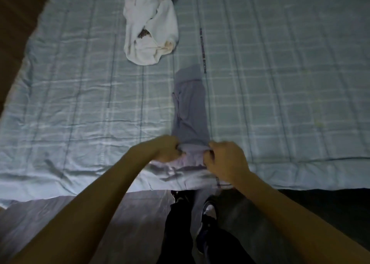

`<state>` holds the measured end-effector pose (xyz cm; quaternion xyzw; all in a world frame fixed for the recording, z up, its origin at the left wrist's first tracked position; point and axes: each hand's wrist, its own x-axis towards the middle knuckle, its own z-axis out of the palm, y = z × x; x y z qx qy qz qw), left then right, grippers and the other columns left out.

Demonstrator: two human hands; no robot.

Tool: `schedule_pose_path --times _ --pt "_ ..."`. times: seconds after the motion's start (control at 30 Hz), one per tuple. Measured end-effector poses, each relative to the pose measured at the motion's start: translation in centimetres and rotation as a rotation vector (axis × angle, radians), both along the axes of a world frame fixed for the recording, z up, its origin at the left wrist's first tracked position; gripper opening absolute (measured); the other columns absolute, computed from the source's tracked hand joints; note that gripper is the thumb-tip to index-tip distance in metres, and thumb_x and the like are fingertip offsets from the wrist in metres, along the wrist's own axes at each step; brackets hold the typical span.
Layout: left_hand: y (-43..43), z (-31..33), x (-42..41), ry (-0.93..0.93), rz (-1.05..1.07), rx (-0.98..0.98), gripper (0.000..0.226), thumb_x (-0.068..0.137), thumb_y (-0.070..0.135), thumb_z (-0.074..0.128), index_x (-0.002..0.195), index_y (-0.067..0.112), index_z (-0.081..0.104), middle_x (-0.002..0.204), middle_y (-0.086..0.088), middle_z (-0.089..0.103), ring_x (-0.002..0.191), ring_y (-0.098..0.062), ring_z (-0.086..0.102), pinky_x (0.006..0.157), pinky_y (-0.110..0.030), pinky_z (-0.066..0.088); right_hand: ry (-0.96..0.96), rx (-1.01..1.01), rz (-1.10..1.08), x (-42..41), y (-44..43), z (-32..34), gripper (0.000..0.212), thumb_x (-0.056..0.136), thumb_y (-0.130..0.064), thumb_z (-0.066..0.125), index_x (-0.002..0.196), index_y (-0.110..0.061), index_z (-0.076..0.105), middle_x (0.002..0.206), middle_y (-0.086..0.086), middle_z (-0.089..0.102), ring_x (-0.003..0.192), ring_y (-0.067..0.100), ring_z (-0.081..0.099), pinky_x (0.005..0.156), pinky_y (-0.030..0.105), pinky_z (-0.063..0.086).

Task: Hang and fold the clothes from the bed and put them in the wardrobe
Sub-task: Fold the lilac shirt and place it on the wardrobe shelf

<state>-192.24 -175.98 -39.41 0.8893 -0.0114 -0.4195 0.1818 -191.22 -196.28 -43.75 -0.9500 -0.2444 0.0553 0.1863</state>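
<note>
A grey-lilac garment (189, 107) lies as a long narrow strip on the bed, running away from me. My left hand (167, 148) grips its near left corner with curled fingers. Its near right corner is gripped by my right hand (225, 158) in the same way. The near end is bunched between the two hands at the bed's front edge. Farther back, a crumpled white garment (150, 27) with a dark patch lies on the bed, apart from both hands.
The bed (80, 95) carries a pale blue checked cover, wrinkled at the front left. A brown wooden surface (14, 23) rises at the far left. Below the bed edge I see my dark trousers and a shoe (207, 221) on the floor.
</note>
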Motion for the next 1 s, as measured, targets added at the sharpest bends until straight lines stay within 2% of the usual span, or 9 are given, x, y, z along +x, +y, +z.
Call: schedule_pose_path --times 0.13,0.2,0.33,0.43,0.6,0.73,0.87,0.93,1.0 --pt "0.9 0.6 4.3 -0.591 0.210 0.173 0.036 0.091 0.029 0.051 0.123 0.012 0.050 0.120 -0.017 0.054 0.110 -0.036 0.051 0.090 -0.042 0.038 -0.256 0.020 -0.148 6.1 2.4 1.9 0.019 0.081 -0.021 0.059 0.095 -0.009 0.065 0.088 0.015 0.061 0.081 0.034 0.057 0.074 0.039 0.041" --pt "0.8 -0.4 4.6 -0.719 0.282 0.176 0.055 0.088 0.031 0.057 0.136 0.012 0.038 0.130 -0.018 0.047 0.120 -0.035 0.044 0.098 -0.046 0.033 -0.273 0.071 -0.206 7.1 3.3 1.3 0.035 0.081 -0.015 0.062 0.115 -0.008 0.061 0.110 0.017 0.059 0.103 0.034 0.054 0.090 0.043 0.039" --pt "0.3 -4.7 2.1 -0.819 0.272 0.143 0.058 0.087 0.025 0.056 0.137 0.003 0.039 0.137 -0.024 0.043 0.124 -0.040 0.042 0.101 -0.053 0.034 -0.113 0.078 -0.083 5.3 3.5 -2.8 0.045 0.080 -0.017 0.058 0.122 -0.003 0.056 0.121 0.023 0.054 0.110 0.040 0.052 0.096 0.049 0.043" --pt "-0.2 -9.5 -1.0 -0.694 0.137 0.105 0.059 0.084 0.032 0.053 0.135 0.003 0.044 0.138 -0.025 0.043 0.120 -0.042 0.047 0.094 -0.053 0.041 0.021 -0.007 0.075 3.5 3.3 -6.3 0.048 0.082 -0.028 0.053 0.124 -0.004 0.053 0.124 0.022 0.053 0.108 0.039 0.054 0.089 0.047 0.047" --pt "-1.0 -14.5 -4.3 -0.597 0.000 0.078 0.087 0.080 0.056 0.049 0.150 0.013 0.019 0.155 -0.020 0.016 0.143 -0.033 0.018 0.109 -0.056 0.023 0.031 -0.090 0.215 0.4 1.6 -9.7 0.076 0.081 -0.047 0.055 0.143 -0.009 0.035 0.147 0.016 0.036 0.135 0.031 0.033 0.108 0.047 0.029" --pt "-1.1 -14.9 -2.5 -0.636 0.083 0.059 0.074 0.085 0.039 0.057 0.148 0.013 0.027 0.152 -0.019 0.027 0.139 -0.033 0.028 0.108 -0.053 0.026 0.025 -0.022 0.149 1.3 1.5 -10.9 0.058 0.082 -0.027 0.051 0.137 -0.011 0.044 0.134 0.017 0.052 0.123 0.033 0.050 0.095 0.050 0.045" --pt "0.1 -14.0 0.0 -0.629 0.102 -0.119 0.049 0.074 0.012 0.056 0.122 0.005 0.055 0.114 -0.018 0.062 0.099 -0.037 0.061 0.079 -0.048 0.051 0.002 0.113 0.090 1.8 1.6 -9.7 0.039 0.082 -0.025 0.046 0.111 -0.006 0.063 0.097 0.009 0.067 0.087 0.027 0.063 0.080 0.038 0.048" --pt "0.5 -11.4 1.0 -0.480 0.106 -0.212 0.039 0.083 0.019 0.050 0.118 0.008 0.061 0.106 -0.014 0.066 0.092 -0.032 0.062 0.078 -0.042 0.051 0.041 0.166 0.056 0.9 1.0 -8.8 0.032 0.080 -0.029 0.050 0.098 -0.008 0.065 0.082 0.005 0.065 0.074 0.024 0.061 0.073 0.036 0.048" --pt "0.8 -9.3 2.0 -0.175 0.010 -0.146 0.033 0.091 0.023 0.055 0.122 0.013 0.060 0.115 -0.009 0.065 0.102 -0.027 0.060 0.086 -0.034 0.046 0.096 0.210 0.039 0.4 0.8 -7.8 0.024 0.076 -0.032 0.051 0.079 -0.011 0.063 0.069 0.004 0.061 0.064 0.022 0.057 0.063 0.037 0.051"
